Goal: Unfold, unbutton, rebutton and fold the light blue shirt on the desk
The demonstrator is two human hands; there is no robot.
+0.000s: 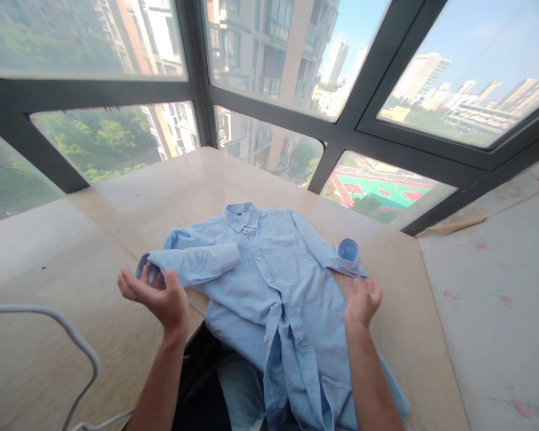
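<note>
A light blue button-up shirt [273,269] lies face up on a pale wooden table [117,215], collar toward the windows, its hem hanging over the near edge. My left hand [155,293] is palm up with curled fingers at the fold of the left sleeve, which is folded across the chest; it touches the cloth there. My right hand [363,300] hovers open, fingers spread, just below the right sleeve's cuff [349,250], holding nothing.
A white wire clothes hanger [67,335] lies at the near left edge of the table. Dark-framed windows [336,143] wrap the far side. A pale floral-patterned surface [498,287] adjoins the table on the right.
</note>
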